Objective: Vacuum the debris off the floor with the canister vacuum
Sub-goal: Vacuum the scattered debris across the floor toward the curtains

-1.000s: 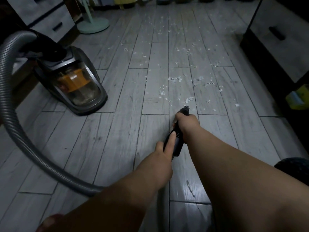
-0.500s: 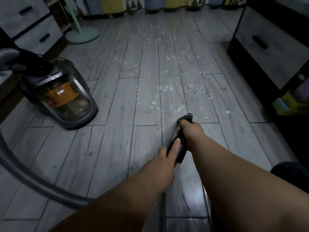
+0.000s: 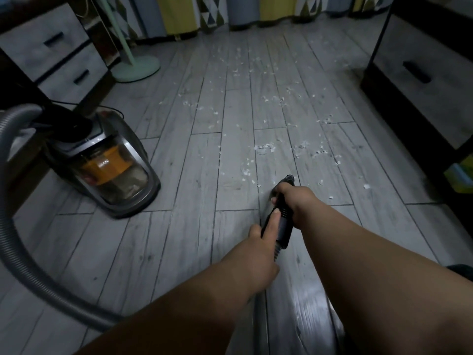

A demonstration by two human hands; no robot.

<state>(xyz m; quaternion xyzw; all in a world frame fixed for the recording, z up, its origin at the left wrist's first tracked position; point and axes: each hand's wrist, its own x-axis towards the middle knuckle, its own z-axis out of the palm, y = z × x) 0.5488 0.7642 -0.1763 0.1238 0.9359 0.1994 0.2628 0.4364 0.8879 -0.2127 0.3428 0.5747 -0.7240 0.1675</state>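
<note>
The canister vacuum (image 3: pixel 107 172), grey with an orange dust bin, stands on the floor at the left. Its grey ribbed hose (image 3: pixel 15 242) loops round the left side towards me. My right hand (image 3: pixel 297 201) grips the black hose nozzle (image 3: pixel 284 224) near its front end, which points at the floor. My left hand (image 3: pixel 256 247) holds the nozzle's rear part, index finger laid straight along it. White paper debris (image 3: pixel 265 148) is scattered over the grey floor planks just beyond the nozzle tip and further back.
A grey drawer unit (image 3: pixel 56 60) stands at the back left beside a mint green fan base (image 3: pixel 135 69). A dark cabinet (image 3: pixel 419 80) lines the right side, with a yellow object (image 3: pixel 460 175) under it. Patterned curtains (image 3: pixel 204 14) hang at the back.
The view has tilted up and shifted, showing more of the curtains. Both hands keep the same hold on the nozzle, whose tip has drawn slightly back from the nearest scraps.
</note>
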